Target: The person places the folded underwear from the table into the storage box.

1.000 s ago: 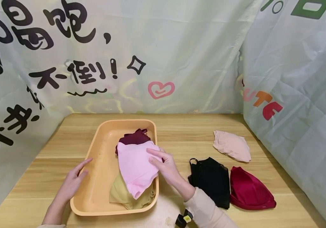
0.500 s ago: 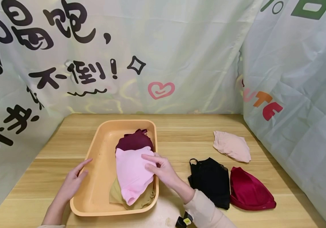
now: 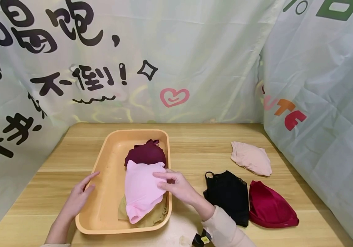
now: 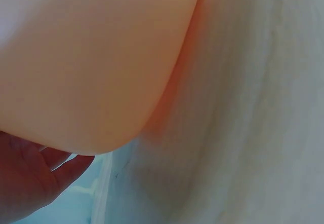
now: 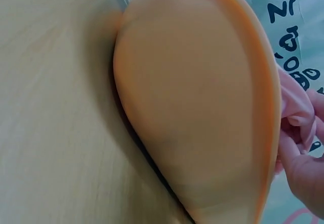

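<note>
In the head view my right hand [image 3: 177, 187] pinches the right edge of a pink folded undergarment [image 3: 143, 188] between thumb and fingers; the right wrist view shows the pink fabric [image 5: 296, 107] bunched at those fingertips. The undergarment lies inside an orange plastic tray [image 3: 102, 206], overlapping a dark maroon bra-like piece with strap loops [image 3: 145, 153] behind it and an olive-yellow piece [image 3: 154, 218] beneath it. My left hand [image 3: 75, 199] rests on the tray's left rim, index finger and thumb extended over the edge; its other fingers are mostly hidden.
Right of the tray lie a black folded garment with a thin strap [image 3: 227, 199], a crimson cup-shaped one [image 3: 270, 206] and, farther back, a beige one [image 3: 251, 158]. Printed cloth sheets [image 3: 213, 68] hang around the wooden table [image 3: 195, 144].
The pink undergarment has come down and toward me, a little left, uncovering more of the maroon piece. My right hand moved with it; the left hand kept its place.
</note>
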Demonstrator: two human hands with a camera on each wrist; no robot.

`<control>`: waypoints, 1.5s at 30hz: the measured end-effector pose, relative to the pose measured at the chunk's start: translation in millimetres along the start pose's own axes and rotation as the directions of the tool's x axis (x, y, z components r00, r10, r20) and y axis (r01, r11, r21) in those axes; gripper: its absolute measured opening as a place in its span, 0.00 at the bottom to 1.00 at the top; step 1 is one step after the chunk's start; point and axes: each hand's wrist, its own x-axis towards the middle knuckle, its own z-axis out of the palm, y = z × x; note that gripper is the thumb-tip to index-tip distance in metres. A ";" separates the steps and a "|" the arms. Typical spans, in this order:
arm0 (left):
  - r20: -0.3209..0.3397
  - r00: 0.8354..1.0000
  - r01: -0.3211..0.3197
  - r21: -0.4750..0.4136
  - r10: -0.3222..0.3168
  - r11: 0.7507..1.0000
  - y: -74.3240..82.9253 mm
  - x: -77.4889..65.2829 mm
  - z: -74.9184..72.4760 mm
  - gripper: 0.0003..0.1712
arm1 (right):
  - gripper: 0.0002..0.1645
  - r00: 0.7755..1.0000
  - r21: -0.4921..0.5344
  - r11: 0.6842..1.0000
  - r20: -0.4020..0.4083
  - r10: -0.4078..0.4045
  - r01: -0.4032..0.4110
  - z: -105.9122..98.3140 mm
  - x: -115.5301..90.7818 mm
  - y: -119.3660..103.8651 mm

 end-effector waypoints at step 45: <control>-0.021 1.000 -0.019 -0.003 0.019 1.000 2.1 0.7 1.1 0.20 | 0.09 0.988 -0.248 0.967 0.151 -0.019 0.056 -22.3 -6.6 -0.7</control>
